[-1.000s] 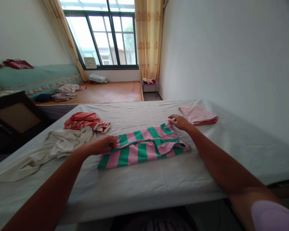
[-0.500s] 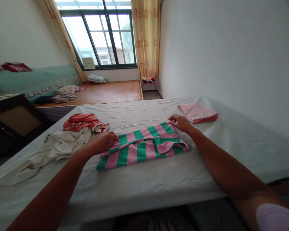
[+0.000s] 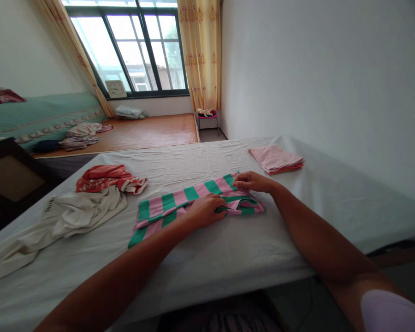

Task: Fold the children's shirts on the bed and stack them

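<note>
Bed (image 3: 228, 258): a white sheet covered it, and it ran from my body out toward the window.
Cream garment (image 3: 69, 214): it lay crumpled on the sheet to my left, its long end trailing toward the near edge.
Striped shirt (image 3: 166, 205): pink and green, partly folded, it lay flat in the middle of the bed, between the cream garment and the pink stack.
Red garment (image 3: 107, 177): bunched just behind the cream one, touching it.
Pink stack (image 3: 275, 159): folded cloth lay near the wall, apart from the shirt.
Left hand (image 3: 205, 210): I had it resting on the shirt's middle, fingers curled together and pinching a fold of the cloth.
Right hand (image 3: 251, 181): I had it at the shirt's far right corner, fingertips closed on the edge there.
</note>
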`<state>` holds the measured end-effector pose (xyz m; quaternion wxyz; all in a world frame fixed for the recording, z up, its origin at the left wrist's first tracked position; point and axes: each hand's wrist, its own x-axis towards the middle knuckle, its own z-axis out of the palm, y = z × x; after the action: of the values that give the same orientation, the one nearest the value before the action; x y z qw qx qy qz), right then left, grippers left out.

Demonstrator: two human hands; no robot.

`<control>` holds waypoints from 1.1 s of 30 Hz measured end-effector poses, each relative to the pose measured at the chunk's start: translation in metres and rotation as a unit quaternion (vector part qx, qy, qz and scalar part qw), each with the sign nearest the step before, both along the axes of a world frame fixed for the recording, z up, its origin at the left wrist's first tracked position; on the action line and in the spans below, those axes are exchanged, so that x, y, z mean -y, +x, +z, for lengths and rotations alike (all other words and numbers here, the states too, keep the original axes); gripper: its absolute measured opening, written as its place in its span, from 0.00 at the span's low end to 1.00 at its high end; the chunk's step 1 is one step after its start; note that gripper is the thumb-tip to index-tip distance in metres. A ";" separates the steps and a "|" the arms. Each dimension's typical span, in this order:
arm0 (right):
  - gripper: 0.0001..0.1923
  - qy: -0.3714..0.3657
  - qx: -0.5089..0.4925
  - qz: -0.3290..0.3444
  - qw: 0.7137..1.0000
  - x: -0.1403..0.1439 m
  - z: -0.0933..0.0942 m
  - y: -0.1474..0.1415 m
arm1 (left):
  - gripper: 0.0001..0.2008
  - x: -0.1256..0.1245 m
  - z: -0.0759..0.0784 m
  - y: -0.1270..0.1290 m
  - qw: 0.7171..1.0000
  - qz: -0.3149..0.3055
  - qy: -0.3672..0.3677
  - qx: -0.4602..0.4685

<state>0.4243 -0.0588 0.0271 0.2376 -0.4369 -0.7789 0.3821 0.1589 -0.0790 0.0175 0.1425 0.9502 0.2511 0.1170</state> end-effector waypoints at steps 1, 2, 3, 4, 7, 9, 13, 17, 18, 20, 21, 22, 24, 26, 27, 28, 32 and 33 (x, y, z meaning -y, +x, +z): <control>0.22 -0.013 -0.006 0.006 1.000 0.001 0.003 0.002 | 0.10 -0.004 0.001 -0.002 0.999 -0.009 -0.028 0.012; 0.23 -0.034 -0.005 0.016 0.999 0.003 0.006 0.004 | 0.10 -0.007 0.002 -0.005 0.998 -0.026 -0.057 0.025; 0.23 -0.063 0.003 0.032 0.998 0.004 0.009 0.006 | 0.11 -0.009 0.003 -0.008 0.995 -0.047 -0.081 0.038; 0.24 -0.094 0.019 0.054 0.994 0.007 0.012 0.007 | 0.12 -0.010 0.003 -0.010 0.992 -0.065 -0.099 0.050; 0.25 -0.174 0.082 0.129 0.973 0.013 0.017 0.004 | 0.14 -0.009 0.004 -0.013 0.989 -0.077 -0.111 0.068; 0.25 -0.185 0.112 0.154 0.964 0.016 0.018 0.000 | 0.15 -0.008 0.003 -0.012 0.990 -0.070 -0.107 0.063; 0.26 -0.137 0.140 0.164 0.967 0.015 0.017 -0.005 | 0.14 -0.010 0.002 -0.013 0.986 -0.084 -0.131 0.054; 0.27 -0.131 0.138 0.169 0.967 0.013 0.013 -0.003 | 0.14 -0.011 0.006 -0.019 0.985 -0.099 -0.134 0.046; 0.28 -0.144 0.136 0.164 0.966 0.013 0.012 -0.003 | 0.14 -0.010 0.008 -0.021 0.987 -0.093 -0.121 0.043; 0.29 -0.173 0.132 0.156 0.963 0.014 0.012 -0.003 | 0.12 -0.006 0.013 -0.024 0.992 -0.081 -0.089 0.031; 0.29 -0.180 0.131 0.156 0.962 0.015 0.012 -0.004 | 0.11 -0.005 0.015 -0.026 0.994 -0.080 -0.076 0.023; 0.28 -0.180 0.132 0.160 0.962 0.016 0.011 -0.004 | 0.10 -0.004 0.017 -0.028 0.994 -0.086 -0.069 0.013; 0.26 -0.173 0.141 0.167 0.960 0.016 0.010 -0.005 | 0.09 -0.003 0.021 -0.032 0.991 -0.111 -0.078 -0.007; 0.25 -0.184 0.152 0.162 0.957 0.016 0.007 -0.006 | 0.10 -0.006 0.026 -0.042 0.988 -0.122 -0.097 -0.015; 0.25 -0.195 0.156 0.155 0.956 0.015 0.005 -0.006 | 0.11 -0.009 0.028 -0.050 0.990 -0.104 -0.099 -0.011; 0.24 -0.202 0.156 0.148 0.955 0.015 0.003 -0.007 | 0.13 -0.012 0.031 -0.060 0.994 -0.064 -0.090 -0.005; 0.22 -0.195 0.151 0.147 0.958 0.015 0.000 -0.006 | 0.19 -0.022 0.036 -0.122 0.967 0.245 0.042 -0.053; 0.21 -0.196 0.152 0.147 0.958 0.015 0.000 -0.006 | 0.21 -0.022 0.034 -0.139 0.935 0.334 0.085 -0.087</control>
<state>0.4178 -0.0736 0.0274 -0.0326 -0.4086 -0.7714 0.4868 0.0198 -0.0568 0.0518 -0.0082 0.8269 0.5541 0.0956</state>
